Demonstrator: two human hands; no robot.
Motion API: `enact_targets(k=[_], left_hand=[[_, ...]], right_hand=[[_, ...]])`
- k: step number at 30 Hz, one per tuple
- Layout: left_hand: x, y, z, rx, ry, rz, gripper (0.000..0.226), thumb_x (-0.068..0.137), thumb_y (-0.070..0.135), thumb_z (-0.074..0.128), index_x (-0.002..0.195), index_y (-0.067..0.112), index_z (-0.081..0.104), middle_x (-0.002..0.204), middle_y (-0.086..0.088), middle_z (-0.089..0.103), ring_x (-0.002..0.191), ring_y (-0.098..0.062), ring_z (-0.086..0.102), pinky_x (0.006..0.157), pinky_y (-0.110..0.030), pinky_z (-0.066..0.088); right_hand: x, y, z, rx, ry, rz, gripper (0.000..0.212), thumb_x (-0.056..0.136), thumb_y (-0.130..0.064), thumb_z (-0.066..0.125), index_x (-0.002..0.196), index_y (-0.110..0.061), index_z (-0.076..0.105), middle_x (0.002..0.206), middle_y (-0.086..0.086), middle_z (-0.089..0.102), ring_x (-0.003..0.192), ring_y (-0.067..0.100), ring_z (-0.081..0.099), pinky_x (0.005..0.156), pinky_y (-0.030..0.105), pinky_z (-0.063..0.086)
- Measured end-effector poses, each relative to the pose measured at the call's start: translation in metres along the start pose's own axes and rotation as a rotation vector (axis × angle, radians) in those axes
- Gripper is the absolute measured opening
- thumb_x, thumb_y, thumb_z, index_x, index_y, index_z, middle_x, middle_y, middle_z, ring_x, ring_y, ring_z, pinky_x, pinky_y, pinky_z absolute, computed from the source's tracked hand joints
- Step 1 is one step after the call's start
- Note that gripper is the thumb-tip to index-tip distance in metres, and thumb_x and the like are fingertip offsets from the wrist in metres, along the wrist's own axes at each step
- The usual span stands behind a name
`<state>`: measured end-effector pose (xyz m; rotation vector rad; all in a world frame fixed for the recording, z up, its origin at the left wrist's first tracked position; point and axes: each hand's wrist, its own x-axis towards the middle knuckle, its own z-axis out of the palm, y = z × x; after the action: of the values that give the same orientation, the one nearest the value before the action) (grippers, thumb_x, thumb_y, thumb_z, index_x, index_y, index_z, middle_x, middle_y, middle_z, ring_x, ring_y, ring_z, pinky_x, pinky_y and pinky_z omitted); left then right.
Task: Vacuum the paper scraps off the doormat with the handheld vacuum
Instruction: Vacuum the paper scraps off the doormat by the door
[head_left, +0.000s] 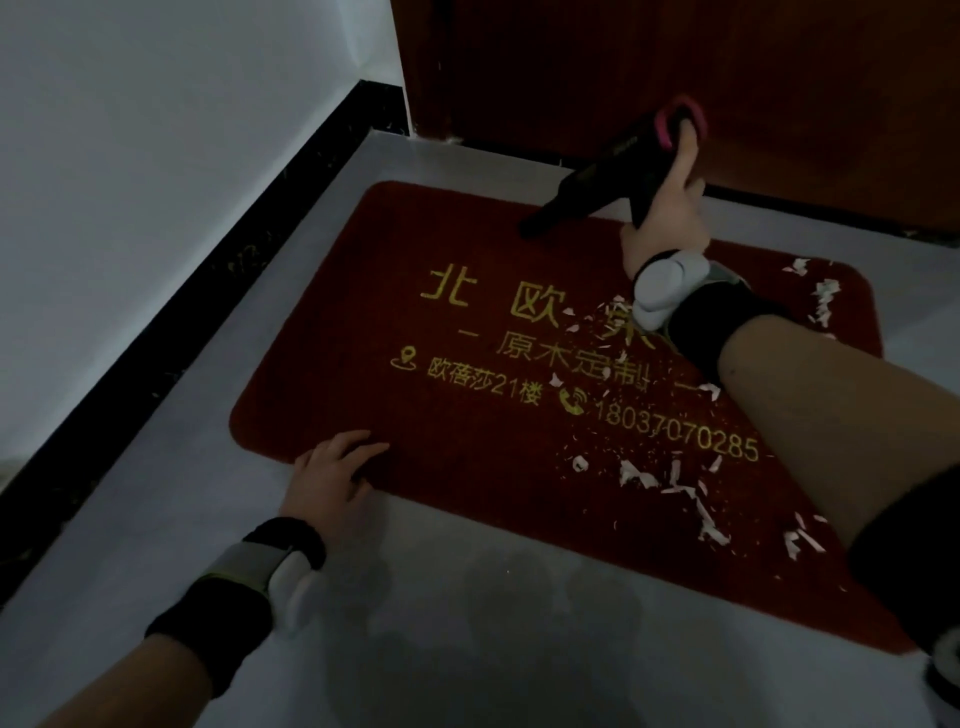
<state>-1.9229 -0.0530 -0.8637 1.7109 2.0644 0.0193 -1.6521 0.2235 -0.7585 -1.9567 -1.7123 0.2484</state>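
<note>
- The right hand is gripping the handheld vacuum, its nozzle touching the doormat's far edge.
- The left hand, fingers relaxed, is pressing the near-left edge.
- Paper scraps are lying on the right.

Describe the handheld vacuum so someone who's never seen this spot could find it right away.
Start at the red doormat lying before the brown door. Above its far edge, the right hand grips the handheld vacuum: black, nozzle slanting down toward the mat, with a pink ring on its rear end.
</note>
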Motion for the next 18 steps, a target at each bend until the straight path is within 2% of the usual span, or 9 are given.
enact_targets(k=[5, 11, 15, 18], left_hand=[[-0.006, -0.007, 0.004, -0.002, 0.045, -0.031, 0.052, 0.089, 0.019, 0.042, 0.14, 0.031, 0.04, 0.149, -0.002, 0.034, 0.134, -0.027, 0.03, 0.109, -0.041, 0.021], [-0.01, -0.009, 0.011, 0.119, -0.001, -0.066, 0.063, 0.098, 0.014, 0.04, 0.149, 0.036, 0.01, 0.158, 0.008, 0.01, 0.143, -0.02, 0.012, 0.111, -0.039, 0.015], [-0.009, -0.005, 0.01, 0.104, 0.009, -0.081, 0.065, 0.096, 0.011, 0.042, 0.148, 0.037, 0.013, 0.157, 0.008, 0.012, 0.142, -0.021, 0.014, 0.112, -0.041, 0.018], [-0.011, -0.006, 0.009, 0.088, 0.01, -0.065, 0.065, 0.097, 0.01, 0.04, 0.149, 0.034, 0.01, 0.158, 0.007, 0.011, 0.143, -0.021, 0.013, 0.112, -0.041, 0.017]], right_hand=[[-0.01, -0.005, -0.005, -0.073, -0.003, -0.098, 0.095, 0.085, -0.005, 0.061, 0.151, -0.031, -0.001, 0.126, 0.014, 0.047, 0.092, 0.03, 0.059, 0.067, 0.034, 0.041], [-0.036, -0.008, -0.014, -0.041, -0.095, -0.213, 0.094, 0.086, -0.007, 0.06, 0.151, -0.03, -0.004, 0.124, 0.018, 0.05, 0.093, 0.032, 0.059, 0.074, 0.041, 0.05], [-0.051, -0.008, -0.015, 0.014, -0.148, -0.301, 0.093, 0.086, -0.007, 0.058, 0.151, -0.03, -0.005, 0.123, 0.018, 0.05, 0.08, 0.033, 0.06, 0.07, 0.044, 0.053], [-0.063, -0.005, -0.013, 0.058, -0.178, -0.322, 0.093, 0.086, -0.008, 0.059, 0.151, -0.029, -0.004, 0.13, 0.017, 0.047, 0.082, 0.034, 0.061, 0.071, 0.042, 0.053]])
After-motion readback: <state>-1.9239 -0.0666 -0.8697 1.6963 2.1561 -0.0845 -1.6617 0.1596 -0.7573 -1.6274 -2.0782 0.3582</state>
